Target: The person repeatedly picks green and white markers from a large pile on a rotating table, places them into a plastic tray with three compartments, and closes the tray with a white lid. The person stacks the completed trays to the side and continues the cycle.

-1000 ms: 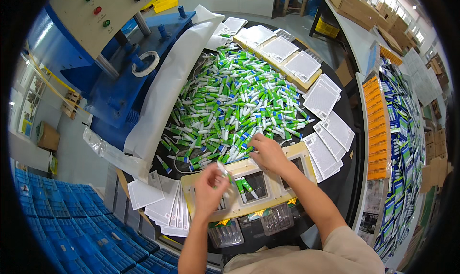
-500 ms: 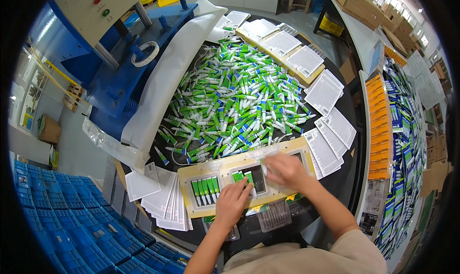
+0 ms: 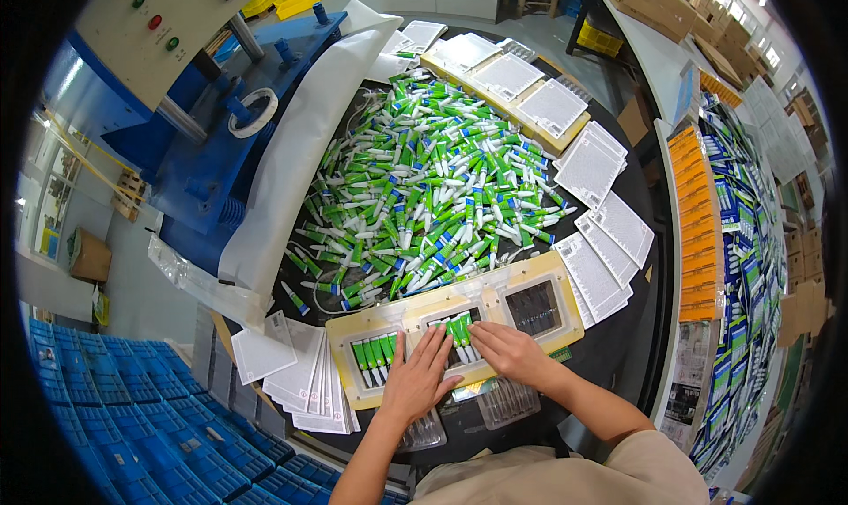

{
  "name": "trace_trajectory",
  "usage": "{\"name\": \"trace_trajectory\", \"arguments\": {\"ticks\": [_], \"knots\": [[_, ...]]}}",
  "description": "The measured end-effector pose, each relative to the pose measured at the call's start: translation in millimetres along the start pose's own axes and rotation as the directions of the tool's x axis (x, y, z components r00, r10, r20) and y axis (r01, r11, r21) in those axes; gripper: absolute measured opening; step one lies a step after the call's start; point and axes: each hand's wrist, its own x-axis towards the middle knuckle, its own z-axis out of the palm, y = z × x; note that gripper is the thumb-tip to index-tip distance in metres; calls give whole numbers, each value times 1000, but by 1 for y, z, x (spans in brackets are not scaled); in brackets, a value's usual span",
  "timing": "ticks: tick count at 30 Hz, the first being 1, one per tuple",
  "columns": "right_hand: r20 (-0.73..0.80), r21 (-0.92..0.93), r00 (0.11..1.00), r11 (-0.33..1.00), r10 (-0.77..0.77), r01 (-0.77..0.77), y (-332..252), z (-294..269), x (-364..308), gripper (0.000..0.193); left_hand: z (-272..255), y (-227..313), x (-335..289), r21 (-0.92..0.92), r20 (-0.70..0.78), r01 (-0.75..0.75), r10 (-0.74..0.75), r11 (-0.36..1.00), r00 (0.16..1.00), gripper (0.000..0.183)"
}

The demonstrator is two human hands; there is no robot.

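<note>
A long cream frame with three windows lies across the near side of the dark round table. Several green-and-white tubes stand in a row in its left window. More tubes fill part of the middle window, where both hands are. The right window shows only dark slots. My left hand is open, laid over the frame between the left and middle windows, fingertips by the tubes. My right hand has its fingers together on the rightmost tube in the middle window, partly covering it.
A big heap of loose tubes covers the table beyond the frame. Printed cards fan out on both sides. Clear plastic blisters lie at the near edge. A second frame carries cards. A blue press stands left.
My right hand has come left and down from above the right side of the frame, bringing a tube to the middle window. My left hand has shifted slightly and spread. The right window is now uncovered.
</note>
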Motion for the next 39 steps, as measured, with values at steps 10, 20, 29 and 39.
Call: {"name": "trace_trajectory", "arguments": {"ticks": [10,20,29,39], "knots": [[-217,132,901,926,376,-355,40,-7,52,23,-9,-2,1,55,82,-93,89,994,993,74],[443,-147,874,978,198,-147,115,25,127,6,-3,6,9,111,80,-172,164,979,983,74],[-99,591,778,666,620,-455,58,-42,47,21,3,13,12,28,102,-152,149,988,984,73],[-301,189,923,964,240,-189,-23,-2,-20,27,7,11,13,30,81,-151,148,988,986,71]]}}
